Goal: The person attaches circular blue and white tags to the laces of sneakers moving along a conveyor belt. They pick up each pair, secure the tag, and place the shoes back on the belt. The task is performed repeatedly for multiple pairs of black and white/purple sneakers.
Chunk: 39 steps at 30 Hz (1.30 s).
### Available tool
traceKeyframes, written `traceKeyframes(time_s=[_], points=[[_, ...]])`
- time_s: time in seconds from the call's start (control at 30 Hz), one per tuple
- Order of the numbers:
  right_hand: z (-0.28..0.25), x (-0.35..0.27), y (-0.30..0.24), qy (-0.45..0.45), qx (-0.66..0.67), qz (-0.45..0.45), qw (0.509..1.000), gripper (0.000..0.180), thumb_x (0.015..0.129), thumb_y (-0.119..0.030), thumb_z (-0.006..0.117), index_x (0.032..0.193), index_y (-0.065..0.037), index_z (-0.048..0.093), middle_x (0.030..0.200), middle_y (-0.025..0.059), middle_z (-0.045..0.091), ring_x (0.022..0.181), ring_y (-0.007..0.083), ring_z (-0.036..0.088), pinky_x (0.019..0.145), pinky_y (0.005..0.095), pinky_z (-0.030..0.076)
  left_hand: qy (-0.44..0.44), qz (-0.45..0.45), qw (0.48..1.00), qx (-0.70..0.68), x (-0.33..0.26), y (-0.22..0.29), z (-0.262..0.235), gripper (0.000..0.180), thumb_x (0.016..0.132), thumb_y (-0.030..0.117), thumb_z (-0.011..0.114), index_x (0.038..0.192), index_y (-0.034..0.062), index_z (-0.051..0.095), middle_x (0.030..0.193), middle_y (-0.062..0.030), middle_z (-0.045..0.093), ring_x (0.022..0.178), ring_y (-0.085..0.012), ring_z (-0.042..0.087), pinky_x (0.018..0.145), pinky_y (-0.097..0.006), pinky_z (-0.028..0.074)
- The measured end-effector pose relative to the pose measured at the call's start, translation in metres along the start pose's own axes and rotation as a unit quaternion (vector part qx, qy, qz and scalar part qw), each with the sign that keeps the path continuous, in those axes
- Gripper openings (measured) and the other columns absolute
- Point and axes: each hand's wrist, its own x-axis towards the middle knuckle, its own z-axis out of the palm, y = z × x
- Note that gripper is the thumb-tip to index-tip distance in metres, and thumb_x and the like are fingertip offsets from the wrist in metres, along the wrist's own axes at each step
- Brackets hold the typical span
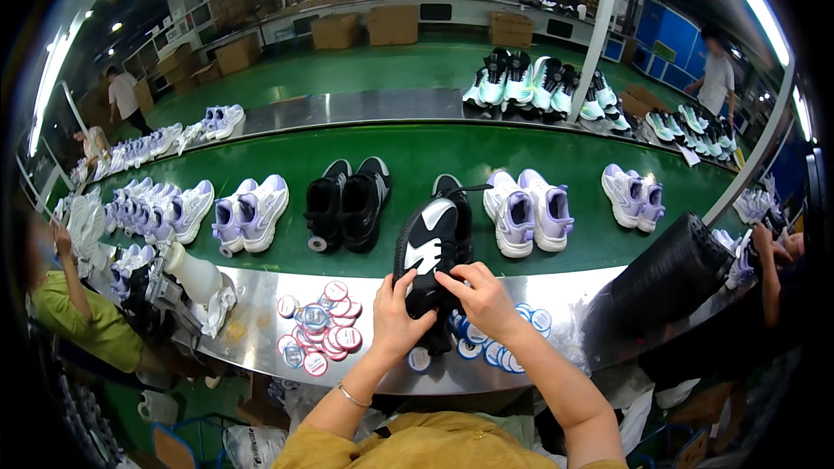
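Note:
A black sneaker with white side patches point(426, 230) is held above the front edge of the metal ledge, toe pointing away from me. My left hand point(395, 320) grips its heel end from the left. My right hand point(485, 300) closes on its collar and lace area from the right. Partly hidden behind it, a second black shoe point(453, 187) sits on the green belt. Round red-rimmed tags point(336, 337) lie heaped left of my hands. Blue-rimmed round tags point(499, 354) lie beneath and beside my right hand.
A pair of black shoes point(347, 200) and white-and-lilac pairs point(252, 213) point(528, 208) stand on the green belt point(434, 143). A black roll point(669, 274) leans at the right; a white bottle point(193, 271) stands left. Co-workers point(87, 313) sit at both sides. Mint-green shoes point(521, 82) line the far shelf.

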Motion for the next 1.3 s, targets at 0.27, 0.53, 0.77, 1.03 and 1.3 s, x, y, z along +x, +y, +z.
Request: traceKeyframes(time_s=[0.27, 0.53, 0.77, 1.03, 1.3], points=[[-0.003, 0.002, 0.003, -0.058, -0.077, -0.046, 0.994, 0.042, 0.068, 0.003, 0.056, 0.107, -0.012, 0.061, 0.091, 0.0119, 0.053, 0.079, 0.0264, 0.052, 0.063, 0.0327, 0.048, 0.026, 0.011, 0.999, 0.018, -0.003, 0.006, 0.001, 0.068, 0.060, 0.023, 0.073, 0.120, 0.0059, 0.045, 0.118, -0.0303, 0.041, 0.108, -0.0429, 0.041, 0.091, -0.045, 0.035], [-0.009, 0.004, 0.003, -0.114, -0.117, -0.073, 0.984, 0.045, 0.064, -0.003, 0.058, 0.109, -0.006, 0.057, 0.094, 0.0124, 0.051, 0.081, 0.0263, 0.051, 0.068, 0.0313, 0.049, 0.067, 0.021, 0.998, -0.008, -0.005, 0.015, 0.002, 0.063, 0.059, 0.015, 0.076, 0.113, 0.0027, 0.045, 0.122, -0.0258, 0.039, 0.117, -0.0414, 0.036, 0.095, -0.044, 0.033], [-0.012, 0.004, 0.001, -0.138, -0.126, -0.080, 0.979, 0.041, 0.066, -0.005, 0.055, 0.107, -0.004, 0.057, 0.099, 0.0145, 0.052, 0.086, 0.0268, 0.052, 0.069, 0.0316, 0.050, 0.099, 0.075, 0.992, 0.002, -0.010, 0.007, 0.009, 0.046, 0.060, 0.017, 0.076, 0.099, 0.0081, 0.052, 0.119, -0.0233, 0.039, 0.108, -0.0380, 0.043, 0.089, -0.043, 0.037], [-0.007, 0.014, 0.029, 0.050, 0.018, 0.099, 0.994, 0.025, 0.077, 0.000, 0.054, 0.102, 0.000, 0.058, 0.101, 0.0150, 0.057, 0.091, 0.0316, 0.054, 0.077, 0.0369, 0.045, 0.195, -0.140, 0.938, -0.251, -0.010, -0.035, 0.009, 0.032, 0.068, 0.009, 0.069, 0.094, 0.0024, 0.050, 0.104, -0.0131, 0.047, 0.095, -0.0251, 0.048, 0.082, -0.034, 0.040], [0.059, 0.012, 0.087, -0.091, 0.034, 0.246, 0.964, 0.035, 0.083, -0.025, 0.055, 0.108, 0.000, 0.051, 0.111, 0.0179, 0.052, 0.093, 0.0375, 0.054, 0.079, 0.0417, 0.045, 0.196, -0.155, 0.935, -0.250, 0.089, -0.068, 0.041, 0.035, 0.077, 0.025, 0.067, 0.095, 0.0013, 0.048, 0.092, -0.0081, 0.046, 0.086, -0.0182, 0.044, 0.078, -0.029, 0.037]])
